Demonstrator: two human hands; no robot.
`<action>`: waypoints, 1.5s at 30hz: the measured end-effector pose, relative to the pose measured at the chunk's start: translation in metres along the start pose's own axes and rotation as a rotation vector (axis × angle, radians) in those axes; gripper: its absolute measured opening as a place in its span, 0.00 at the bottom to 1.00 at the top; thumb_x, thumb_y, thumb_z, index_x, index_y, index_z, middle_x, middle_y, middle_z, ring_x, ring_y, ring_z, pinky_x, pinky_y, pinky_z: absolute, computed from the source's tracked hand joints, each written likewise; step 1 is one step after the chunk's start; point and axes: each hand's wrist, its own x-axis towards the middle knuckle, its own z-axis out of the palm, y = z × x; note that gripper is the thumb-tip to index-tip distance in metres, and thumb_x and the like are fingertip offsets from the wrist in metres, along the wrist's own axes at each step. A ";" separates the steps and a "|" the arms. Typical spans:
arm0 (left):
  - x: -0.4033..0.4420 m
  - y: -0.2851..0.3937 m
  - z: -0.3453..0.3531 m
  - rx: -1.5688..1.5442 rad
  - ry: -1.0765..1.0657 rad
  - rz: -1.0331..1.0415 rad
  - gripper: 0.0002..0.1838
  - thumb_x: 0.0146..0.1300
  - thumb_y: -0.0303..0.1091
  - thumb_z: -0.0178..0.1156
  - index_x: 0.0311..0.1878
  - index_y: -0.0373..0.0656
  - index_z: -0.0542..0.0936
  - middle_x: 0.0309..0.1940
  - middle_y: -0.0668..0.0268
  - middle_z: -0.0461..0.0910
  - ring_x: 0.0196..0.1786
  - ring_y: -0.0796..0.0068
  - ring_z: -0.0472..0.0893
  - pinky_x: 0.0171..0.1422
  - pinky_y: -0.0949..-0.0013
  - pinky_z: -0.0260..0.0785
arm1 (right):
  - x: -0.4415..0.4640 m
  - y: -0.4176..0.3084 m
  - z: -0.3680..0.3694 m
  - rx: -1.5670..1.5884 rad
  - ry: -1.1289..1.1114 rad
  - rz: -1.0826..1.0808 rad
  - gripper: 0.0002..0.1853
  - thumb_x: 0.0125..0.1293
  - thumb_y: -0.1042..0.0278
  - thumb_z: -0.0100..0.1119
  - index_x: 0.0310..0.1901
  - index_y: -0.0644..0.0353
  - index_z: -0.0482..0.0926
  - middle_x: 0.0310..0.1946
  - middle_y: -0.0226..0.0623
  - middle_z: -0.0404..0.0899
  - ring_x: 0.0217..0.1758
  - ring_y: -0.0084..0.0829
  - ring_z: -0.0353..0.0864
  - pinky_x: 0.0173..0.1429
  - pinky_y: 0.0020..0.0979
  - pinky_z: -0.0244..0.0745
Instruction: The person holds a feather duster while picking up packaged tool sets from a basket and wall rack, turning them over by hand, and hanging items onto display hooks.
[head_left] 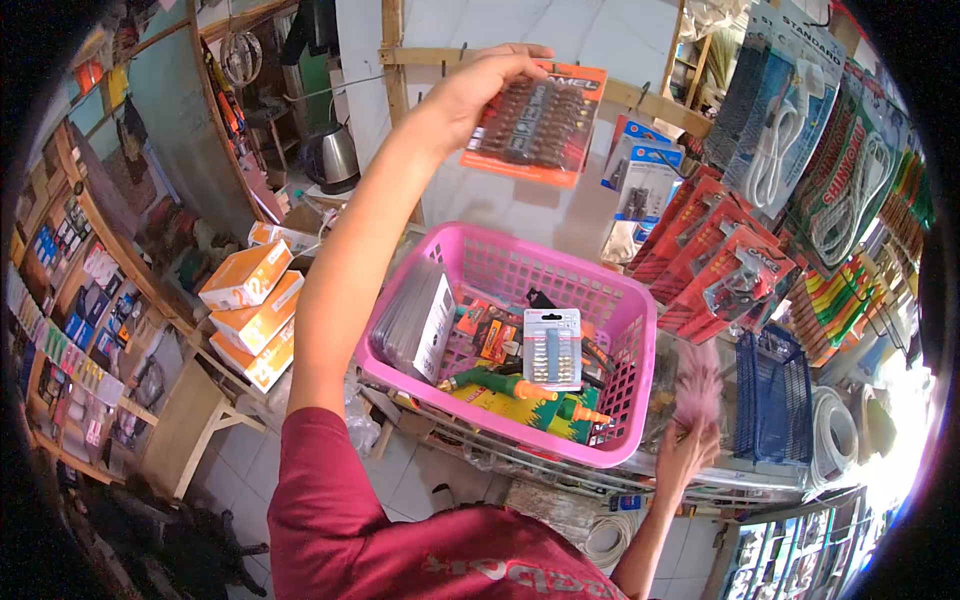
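Observation:
My left hand (490, 90) is raised and closed on the top left edge of an orange blister pack (532, 125). Rows of dark brown pieces show through its clear front. Low on the right, my right hand (688, 448) grips the lower end of a fluffy pinkish duster (699, 385), blurred by motion. Between my arms stands a pink plastic basket (612, 452). Inside it are a white-backed bit pack (552, 350), a stack of clear packs (412, 318), and green and orange hose nozzles (500, 383).
Red carded packs (728, 265) and white cables (775, 145) hang at the right, above a blue wire basket (775, 395). Orange boxes (255, 315) are stacked to the left. A wooden rail with hooks (640, 100) crosses the wall ahead. A kettle (331, 158) stands behind.

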 end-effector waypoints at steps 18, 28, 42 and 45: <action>-0.013 -0.021 0.008 -0.120 0.015 0.041 0.19 0.61 0.29 0.55 0.56 0.38 0.72 0.42 0.65 0.78 0.44 0.77 0.79 0.51 0.71 0.73 | 0.023 -0.020 0.080 0.538 -0.448 -0.137 0.25 0.54 0.63 0.63 0.54 0.60 0.73 0.53 0.50 0.67 0.57 0.53 0.64 0.61 0.47 0.59; -0.015 -0.016 0.007 -0.083 0.012 0.058 0.19 0.61 0.28 0.56 0.56 0.39 0.71 0.45 0.63 0.78 0.45 0.76 0.79 0.51 0.71 0.73 | 0.017 -0.029 0.075 0.440 -0.451 -0.139 0.24 0.54 0.63 0.62 0.54 0.59 0.74 0.55 0.49 0.66 0.58 0.54 0.62 0.62 0.49 0.58; -0.014 -0.012 0.007 -0.008 0.026 0.067 0.19 0.60 0.29 0.58 0.55 0.39 0.71 0.43 0.64 0.78 0.45 0.76 0.80 0.51 0.71 0.74 | 0.014 -0.024 0.110 0.715 -0.373 -0.042 0.29 0.54 0.61 0.63 0.59 0.54 0.70 0.58 0.49 0.64 0.59 0.52 0.63 0.61 0.51 0.58; -0.015 -0.011 0.006 -0.018 0.023 0.059 0.19 0.60 0.28 0.58 0.55 0.39 0.72 0.43 0.64 0.78 0.45 0.76 0.79 0.52 0.71 0.73 | 0.016 -0.026 0.111 0.733 -0.367 -0.011 0.30 0.54 0.60 0.63 0.60 0.53 0.69 0.58 0.50 0.64 0.59 0.52 0.63 0.61 0.51 0.58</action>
